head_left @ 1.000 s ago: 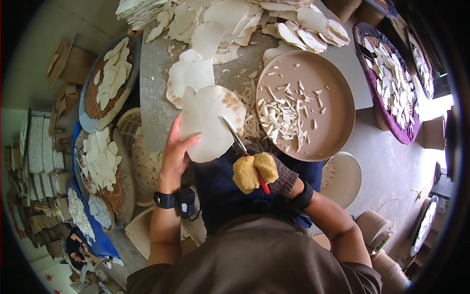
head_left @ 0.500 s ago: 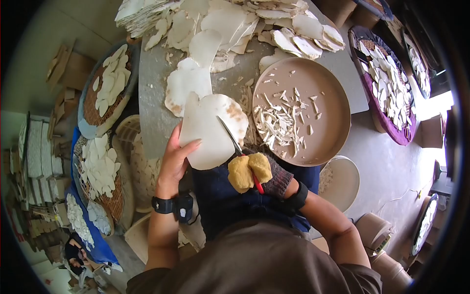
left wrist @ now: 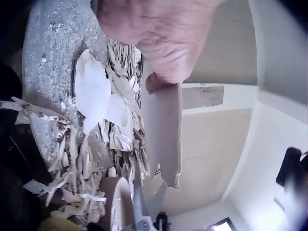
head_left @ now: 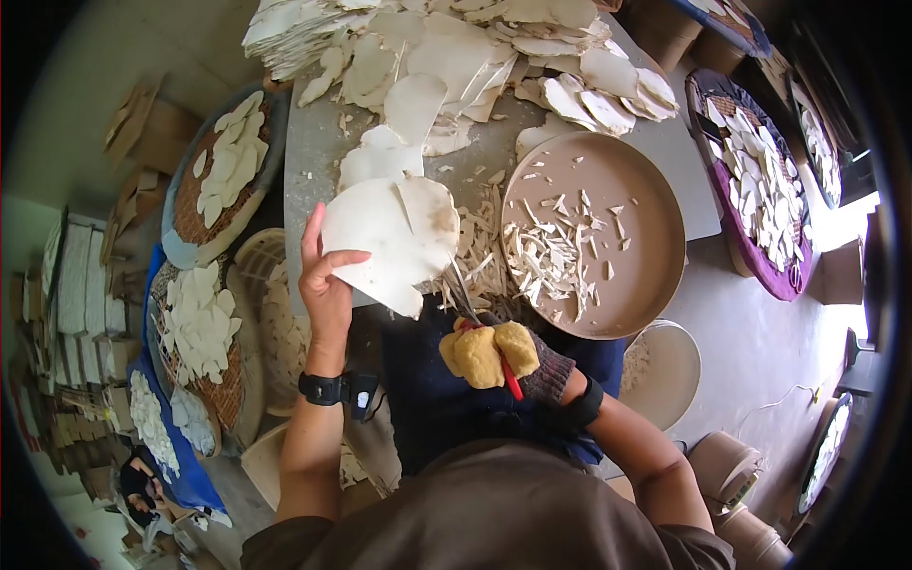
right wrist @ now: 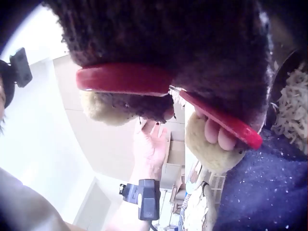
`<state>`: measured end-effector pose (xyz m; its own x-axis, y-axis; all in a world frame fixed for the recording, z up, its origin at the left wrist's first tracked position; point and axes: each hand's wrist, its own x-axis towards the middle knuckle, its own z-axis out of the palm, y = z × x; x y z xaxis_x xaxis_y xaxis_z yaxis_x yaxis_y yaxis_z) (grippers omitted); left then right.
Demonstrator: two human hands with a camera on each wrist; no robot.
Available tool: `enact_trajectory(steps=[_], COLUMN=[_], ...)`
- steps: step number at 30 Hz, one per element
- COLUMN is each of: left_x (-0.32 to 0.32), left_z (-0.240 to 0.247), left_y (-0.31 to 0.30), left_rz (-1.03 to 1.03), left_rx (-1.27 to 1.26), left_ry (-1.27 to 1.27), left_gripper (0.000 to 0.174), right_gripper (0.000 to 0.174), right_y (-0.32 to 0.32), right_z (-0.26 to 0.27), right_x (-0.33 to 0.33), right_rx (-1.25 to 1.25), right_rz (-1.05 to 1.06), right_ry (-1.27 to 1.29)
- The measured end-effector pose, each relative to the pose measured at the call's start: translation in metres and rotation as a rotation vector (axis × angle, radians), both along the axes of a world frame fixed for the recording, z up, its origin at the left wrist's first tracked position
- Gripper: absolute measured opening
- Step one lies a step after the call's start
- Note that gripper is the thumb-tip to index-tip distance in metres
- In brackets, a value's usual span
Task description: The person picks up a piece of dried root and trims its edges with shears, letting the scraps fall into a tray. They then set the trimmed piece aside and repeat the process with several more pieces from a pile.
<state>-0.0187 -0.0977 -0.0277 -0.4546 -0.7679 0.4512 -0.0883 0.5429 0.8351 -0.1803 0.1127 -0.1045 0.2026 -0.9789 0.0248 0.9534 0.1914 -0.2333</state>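
- Holding the flat white piece [head_left: 389,237] above the near part of the tabletop [head_left: 309,171], the left hand [head_left: 328,290] is pinching its left side, thumb lying across the upper face.
- The right hand [head_left: 546,369], wearing a dark knitted glove, is gripping the scissors [head_left: 463,293]; its fingers are curling round the red handles [right wrist: 122,79], with yellow padding [head_left: 480,356] bulging around them.
- The scissor blades are standing open at the jagged lower end of the piece; whether they are touching it, one cannot tell.
- A round brown tray [head_left: 651,228] is resting on the tabletop to the right, holding loose white strips [head_left: 560,252].
- More white trimmings [head_left: 482,252] are lying between the piece and the tray.
- Stacked white sheets [head_left: 290,38] are occupying the far left of the tabletop, other flat pieces [head_left: 532,47] lying beside them.
- A pale bucket [head_left: 676,366] is standing below the tray.
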Motion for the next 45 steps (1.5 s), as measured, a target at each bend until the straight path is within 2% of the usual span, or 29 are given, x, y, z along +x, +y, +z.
enact_trajectory(steps=[2,4,7,13,16,19,21,22,24,25,28,29,31,32,33,35,38,41,45], left_x=[-0.001,-0.004,-0.005,-0.001,0.0,-0.004,-0.008,-0.006,-0.001,0.005,0.006,0.001,-0.003,-0.003,-0.003,-0.003,-0.001,0.001,0.007], left_z=[-0.001,-0.002,-0.003,-0.01,-0.013,-0.01,-0.003,-0.004,-0.011,-0.019,-0.015,-0.004,0.004,0.005,0.006,0.007,0.007,0.005,0.004], left_y=[0.004,0.012,0.015,0.01,0.01,0.011,0.018,0.017,0.015,0.011,0.024,0.033,0.045,0.05,0.053,0.059,0.063,0.064,0.058], left_rz=[0.02,0.021,0.007,-0.013,-0.008,0.035,0.132,0.165,0.223,0.194,0.063,0.023,-0.017,-0.038,-0.065,-0.092,-0.109,-0.16,-0.172], left_rx=[-0.151,-0.154,-0.175,-0.178,-0.177,-0.195,-0.228,-0.147,0.016,-0.043,0.663,0.849,0.956,1.012,1.007,1.017,1.007,0.977,0.912], left_ry=[-0.105,-0.123,-0.127,-0.141,-0.139,-0.129,-0.169,-0.143,-0.088,-0.172,0.102,0.271,0.231,0.209,0.183,0.135,0.083,0.029,0.013], left_gripper=[0.026,0.025,0.026,0.027,0.029,0.027,0.024,0.022,0.02,0.017,0.019,0.025,0.03,0.033,0.038,0.04,0.042,0.045,0.051], right_gripper=[0.035,0.034,0.033,0.029,0.026,0.023,0.021,0.02,0.021,0.021,0.022,0.023,0.023,0.024,0.025,0.027,0.027,0.026,0.025], right_y=[-0.004,-0.008,-0.008,-0.009,-0.009,-0.008,-0.007,-0.006,-0.003,-0.001,0.004,0.006,0.004,0.003,0.0,-0.002,-0.003,-0.001,0.004], right_z=[-0.008,-0.021,-0.036,0.003,0.004,0.0,-0.005,-0.008,-0.023,-0.03,-0.03,-0.03,-0.03,-0.022,-0.007,-0.012,-0.011,0.002,0.014], right_x=[0.001,0.004,0.007,0.004,0.003,0.003,0.005,0.006,0.004,0.001,-0.003,-0.001,0.003,0.003,0.0,-0.003,-0.004,-0.013,-0.017], right_rx=[0.04,0.143,0.141,-0.022,0.008,0.001,0.061,0.092,0.063,0.048,0.109,0.121,0.139,0.116,0.095,0.079,0.048,-0.101,-0.018], right_rz=[0.022,0.105,0.076,-0.054,-0.055,-0.109,-0.072,-0.053,-0.097,-0.121,-0.115,-0.132,-0.17,-0.197,-0.22,-0.273,-0.28,-0.31,-0.24], right_ry=[-0.106,-0.359,-0.298,-0.027,0.086,0.357,0.133,0.021,0.112,0.16,0.153,0.176,0.228,0.462,0.697,0.668,0.893,1.394,1.0])
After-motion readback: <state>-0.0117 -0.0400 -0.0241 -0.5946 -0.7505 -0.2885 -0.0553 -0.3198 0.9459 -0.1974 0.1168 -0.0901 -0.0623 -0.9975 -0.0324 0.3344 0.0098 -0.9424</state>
